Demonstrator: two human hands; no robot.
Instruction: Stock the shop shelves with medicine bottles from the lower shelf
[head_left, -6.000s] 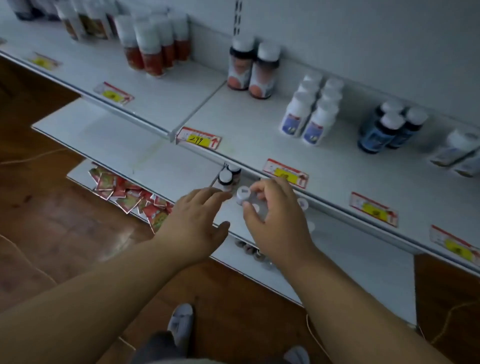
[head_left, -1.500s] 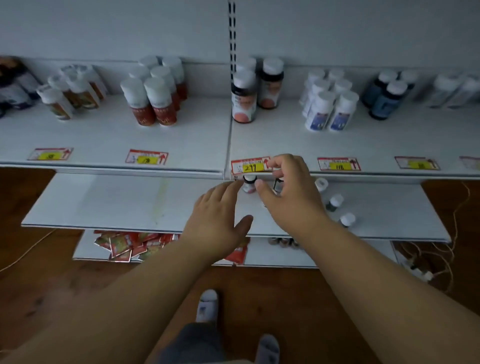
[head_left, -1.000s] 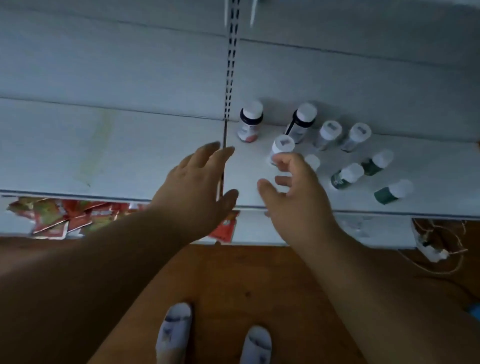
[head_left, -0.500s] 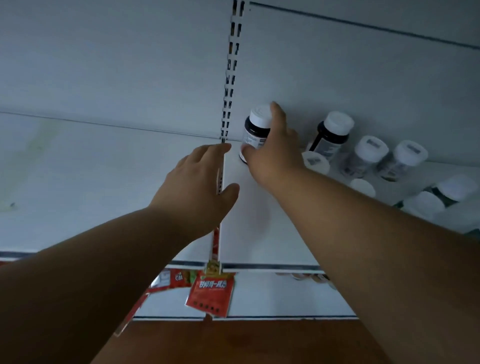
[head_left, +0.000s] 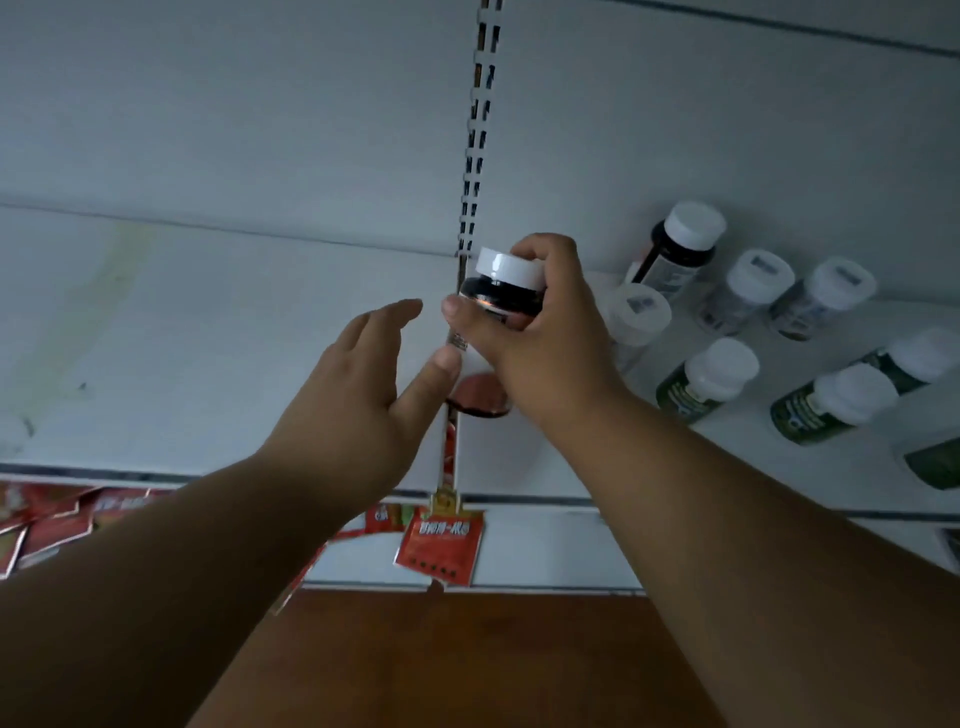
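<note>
While the right hand (head_left: 540, 332) is curling its fingers and thumb around a dark medicine bottle (head_left: 493, 322) with a white cap, it is holding that bottle lifted clear of the white lower shelf (head_left: 208, 332), cap tilted up and toward the back panel (head_left: 260, 104). A label with a reddish patch is showing on the bottle's lower half, below the thumb. The left hand (head_left: 363, 384) is hovering just beside it with fingers straight and spread, gripping nothing; its thumb tip is lying close to the bottle's side, though whether it is touching cannot be told.

To the right, more bottles are standing on the same shelf. A dark bottle with a white cap (head_left: 675, 249) is sitting nearest the back panel, three pale white-capped bottles (head_left: 748, 291) are ranging beside and in front of it, and green-labelled bottles (head_left: 706, 379) are crowding toward the right edge. A slotted metal upright (head_left: 475, 130) is running up the back panel behind the held bottle, at the seam between two shelf sections.

Below the shelf's front edge, red sachets (head_left: 441, 545) are lying on a lower white shelf, with more of them scattered at far left. Brown wooden floor (head_left: 467, 665) is showing beneath, between the two forearms.
</note>
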